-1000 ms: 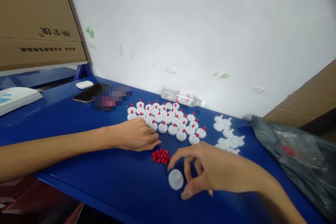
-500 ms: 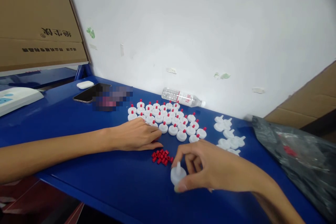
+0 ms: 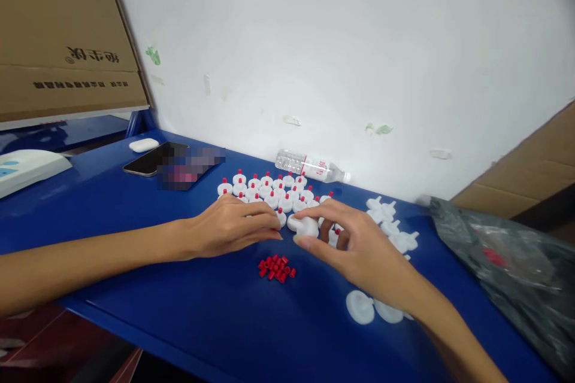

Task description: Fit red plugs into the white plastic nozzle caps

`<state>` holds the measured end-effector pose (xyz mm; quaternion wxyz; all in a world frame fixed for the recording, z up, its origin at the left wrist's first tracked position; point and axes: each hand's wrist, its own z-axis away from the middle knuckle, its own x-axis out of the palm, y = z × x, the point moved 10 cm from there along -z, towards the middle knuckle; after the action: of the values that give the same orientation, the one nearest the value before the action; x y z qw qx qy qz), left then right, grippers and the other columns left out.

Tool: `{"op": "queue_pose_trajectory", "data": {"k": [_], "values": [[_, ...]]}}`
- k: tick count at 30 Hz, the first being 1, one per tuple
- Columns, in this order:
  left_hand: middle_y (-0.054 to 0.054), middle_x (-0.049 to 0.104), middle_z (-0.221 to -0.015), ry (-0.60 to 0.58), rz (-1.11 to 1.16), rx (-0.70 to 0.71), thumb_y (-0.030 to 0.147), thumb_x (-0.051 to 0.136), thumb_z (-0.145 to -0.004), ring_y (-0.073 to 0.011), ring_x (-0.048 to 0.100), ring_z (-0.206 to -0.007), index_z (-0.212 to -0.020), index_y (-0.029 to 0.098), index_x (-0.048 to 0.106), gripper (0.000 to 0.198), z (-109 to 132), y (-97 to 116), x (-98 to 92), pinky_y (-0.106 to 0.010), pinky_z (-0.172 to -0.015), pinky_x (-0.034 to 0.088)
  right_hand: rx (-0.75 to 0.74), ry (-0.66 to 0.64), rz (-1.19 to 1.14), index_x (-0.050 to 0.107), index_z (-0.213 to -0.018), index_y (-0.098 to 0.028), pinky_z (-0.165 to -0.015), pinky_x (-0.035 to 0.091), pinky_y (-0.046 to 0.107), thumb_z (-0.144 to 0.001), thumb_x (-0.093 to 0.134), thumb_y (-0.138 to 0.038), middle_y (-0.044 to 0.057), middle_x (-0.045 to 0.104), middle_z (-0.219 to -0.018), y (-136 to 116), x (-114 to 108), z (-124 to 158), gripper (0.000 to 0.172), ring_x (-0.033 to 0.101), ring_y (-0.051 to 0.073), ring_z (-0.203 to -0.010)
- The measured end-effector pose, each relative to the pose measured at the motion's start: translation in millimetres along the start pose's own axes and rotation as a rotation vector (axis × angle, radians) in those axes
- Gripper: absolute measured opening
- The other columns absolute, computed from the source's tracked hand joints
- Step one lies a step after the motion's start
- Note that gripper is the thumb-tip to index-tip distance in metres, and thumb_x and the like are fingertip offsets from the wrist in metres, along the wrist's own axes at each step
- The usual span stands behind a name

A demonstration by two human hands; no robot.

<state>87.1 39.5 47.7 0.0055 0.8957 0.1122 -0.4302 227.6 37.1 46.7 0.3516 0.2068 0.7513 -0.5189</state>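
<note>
A white round cap with a thin spout [image 3: 308,227] is pinched between the thumb and fingers of my right hand [image 3: 350,236]; its spout is hard to make out here. Just left of it, my left hand [image 3: 238,224] has its fingertips pressed together, and whatever they hold is hidden. Below both hands lies a small pile of red tip caps [image 3: 277,268]. Behind the hands stand rows of white spouted caps with red tips [image 3: 272,198], partly covered by my fingers.
White spouted caps without red tips lie at right [image 3: 381,210] and near my right forearm [image 3: 360,306]. A plastic bottle [image 3: 312,166] lies along the wall. A dark plastic bag [image 3: 494,275] covers the right side. A phone [image 3: 155,158] and white case [image 3: 144,145] sit left.
My right hand has moved away from me, carrying the white spouted cap up beside my left fingertips. The left fingers have risen slightly off the table. Loose white caps near my right forearm are now uncovered.
</note>
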Motion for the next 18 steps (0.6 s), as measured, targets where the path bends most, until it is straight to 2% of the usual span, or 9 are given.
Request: {"op": "queue_pose_trajectory", "data": {"k": [3,8,12,18], "values": [[-0.001,0.076,-0.092,0.069,0.006,-0.009,0.027,0.063,-0.1,-0.0092,0.07,-0.066,-0.113,0.018,0.063,0.016,1.5,0.0,-6.7,-0.02,-0.056,0.048,-0.034,0.037,0.027,0.068,-0.116,-0.032,-0.065,0.049,0.026,-0.091,0.068,-0.042,-0.001,0.069,-0.106,-2.6,-1.0,-0.6,0.026,0.064,0.014,-0.077],[0.002,0.076,-0.084,0.087,0.024,-0.077,0.035,0.067,-0.098,-0.0076,0.066,-0.057,-0.127,0.018,0.058,0.034,3.3,-6.6,-6.8,-0.019,-0.054,0.047,-0.036,0.026,0.112,0.07,-0.117,-0.035,-0.062,0.047,0.026,-0.087,0.074,-0.039,-0.004,0.073,-0.089,2.5,4.8,-2.1,0.03,0.064,0.015,-0.07],[0.001,0.077,-0.084,0.072,0.043,-0.087,0.037,0.064,-0.099,-0.007,0.065,-0.054,-0.126,0.018,0.058,0.033,3.3,-5.4,-4.4,-0.018,-0.052,0.046,-0.086,0.03,0.112,0.07,-0.122,-0.034,-0.062,0.047,0.026,-0.089,0.072,-0.044,-0.001,0.072,-0.095,-0.1,10.7,-3.1,0.034,0.063,0.015,-0.074],[0.002,0.075,-0.08,0.039,0.05,-0.073,0.035,0.06,-0.102,-0.0076,0.063,-0.053,-0.127,0.019,0.059,0.03,1.5,-1.0,-2.5,-0.019,-0.051,0.044,-0.127,-0.022,0.171,0.067,-0.126,-0.039,-0.062,0.044,0.026,-0.094,0.067,-0.046,-0.004,0.069,-0.089,-6.8,21.9,-2.3,0.033,0.059,0.013,-0.07]]}}
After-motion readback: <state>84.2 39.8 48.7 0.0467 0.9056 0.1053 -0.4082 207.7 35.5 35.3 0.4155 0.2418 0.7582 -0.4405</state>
